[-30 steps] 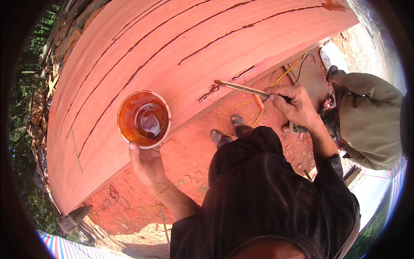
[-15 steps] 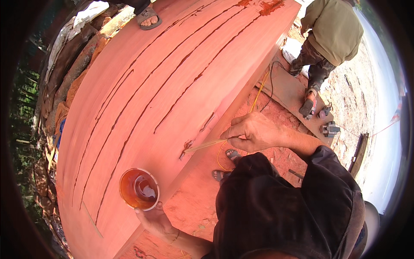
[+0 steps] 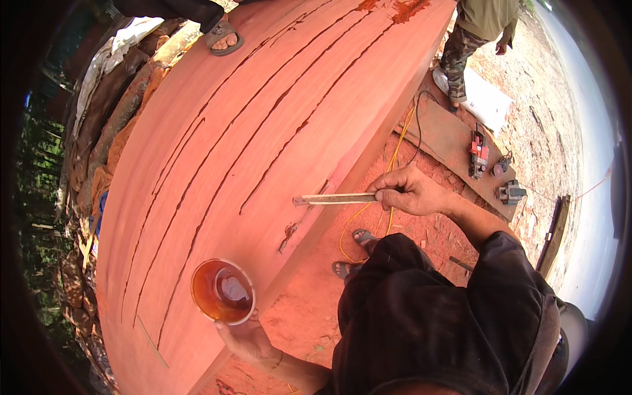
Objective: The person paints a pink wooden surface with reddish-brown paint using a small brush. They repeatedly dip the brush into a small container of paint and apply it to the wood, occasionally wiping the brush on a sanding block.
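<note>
My left hand (image 3: 247, 337) is closed round the lower side of a round cup (image 3: 251, 279) with amber-brown liquid in it, held over the near part of a large reddish wooden slab (image 3: 263, 227). Between the fingers and thumb of my right hand (image 3: 409, 191) is a flat wooden stick (image 3: 339, 197). Its far tip is at the slab's right side, close to a short dark streak. Below that tip lies a wet, dark patch (image 3: 287, 237) on the wood. Long dark lines (image 3: 227, 172) run along the slab's length.
A thin stick (image 3: 153, 342) lies on the slab's near left. Another person's sandaled foot (image 3: 224, 39) rests at its far left edge. At right, a person in camouflage trousers (image 3: 455, 62) stands beyond a board (image 3: 438, 138) with a red power tool (image 3: 478, 155). Yellow cord (image 3: 399, 148) crosses the red, dusty ground.
My right hand has moved up and right, lifting the stick's tip from the dark patch to farther along the slab. The cup has shifted slightly right. The person at right has stepped away, uncovering the red tool.
</note>
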`<act>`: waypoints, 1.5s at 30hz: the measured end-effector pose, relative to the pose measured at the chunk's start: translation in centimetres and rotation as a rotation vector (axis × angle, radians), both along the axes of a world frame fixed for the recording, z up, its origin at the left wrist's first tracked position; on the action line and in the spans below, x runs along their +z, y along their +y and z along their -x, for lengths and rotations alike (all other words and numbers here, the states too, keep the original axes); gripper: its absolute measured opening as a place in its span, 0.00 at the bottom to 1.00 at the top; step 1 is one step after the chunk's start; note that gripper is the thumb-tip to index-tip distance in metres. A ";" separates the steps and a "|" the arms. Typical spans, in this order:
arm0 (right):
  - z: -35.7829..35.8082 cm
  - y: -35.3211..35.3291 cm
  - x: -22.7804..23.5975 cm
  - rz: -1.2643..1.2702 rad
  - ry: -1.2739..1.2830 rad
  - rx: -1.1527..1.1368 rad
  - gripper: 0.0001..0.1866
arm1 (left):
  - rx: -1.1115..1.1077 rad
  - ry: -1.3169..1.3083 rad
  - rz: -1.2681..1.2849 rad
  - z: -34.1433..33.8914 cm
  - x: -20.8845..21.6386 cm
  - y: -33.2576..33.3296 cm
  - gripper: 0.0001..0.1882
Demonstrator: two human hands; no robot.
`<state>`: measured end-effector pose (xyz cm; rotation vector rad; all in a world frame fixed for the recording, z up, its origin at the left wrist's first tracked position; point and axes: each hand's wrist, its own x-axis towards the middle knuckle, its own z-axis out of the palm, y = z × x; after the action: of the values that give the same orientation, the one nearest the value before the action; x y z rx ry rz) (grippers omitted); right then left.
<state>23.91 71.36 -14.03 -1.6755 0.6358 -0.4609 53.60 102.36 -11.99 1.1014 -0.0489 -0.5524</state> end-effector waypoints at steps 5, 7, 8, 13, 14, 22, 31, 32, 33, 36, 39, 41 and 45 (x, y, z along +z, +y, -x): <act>2.4 -4.2 0.1 -0.169 0.057 -0.211 0.14 | -0.033 -0.042 0.015 0.0 0.7 -0.9 0.31; 3.0 -6.7 0.1 -0.126 0.083 -0.196 0.15 | -0.056 -0.056 -0.018 0.1 0.9 -1.3 0.32; 3.0 -8.2 0.2 -0.120 0.150 -0.219 0.15 | -0.036 -0.056 -0.010 0.5 0.9 -1.6 0.32; 2.8 -16.4 1.6 -0.168 0.162 -0.116 0.14 | 0.062 -0.038 0.024 2.6 0.8 -4.1 0.32; 2.4 -17.9 1.7 -0.185 0.167 -0.092 0.13 | 0.086 -0.018 0.038 2.9 0.9 -4.6 0.36; 0.8 -23.2 -0.3 -0.166 0.185 0.080 0.12 | 0.219 -0.072 0.162 7.3 2.1 -9.5 0.32; 0.3 -24.7 -0.8 -0.198 0.201 0.197 0.11 | 0.209 -0.031 0.188 9.6 2.2 -12.3 0.47; 0.2 -24.6 -0.7 -0.192 0.175 0.205 0.11 | 0.200 -0.040 0.195 9.7 2.1 -12.6 0.43; 0.2 -24.6 -0.7 -0.137 0.182 0.196 0.11 | 0.193 -0.042 0.208 9.8 2.0 -12.9 0.39; 0.2 -24.6 -0.3 0.018 0.204 0.184 0.11 | 0.196 -0.044 0.232 10.0 1.7 -13.9 0.36; 0.4 -24.9 0.3 0.133 0.238 0.188 0.11 | 0.204 -0.040 0.248 10.1 1.7 -14.6 0.37; 0.2 -25.0 0.6 0.197 0.206 0.200 0.12 | 0.197 -0.032 0.263 10.1 1.6 -14.7 0.37; 0.2 -24.9 1.5 0.515 0.144 0.181 0.11 | 0.206 -0.010 0.211 10.2 1.7 -14.5 0.46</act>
<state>23.75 46.44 -12.55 -2.2501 0.4850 -0.3948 43.37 87.87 -10.27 0.8907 -0.0021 -0.3484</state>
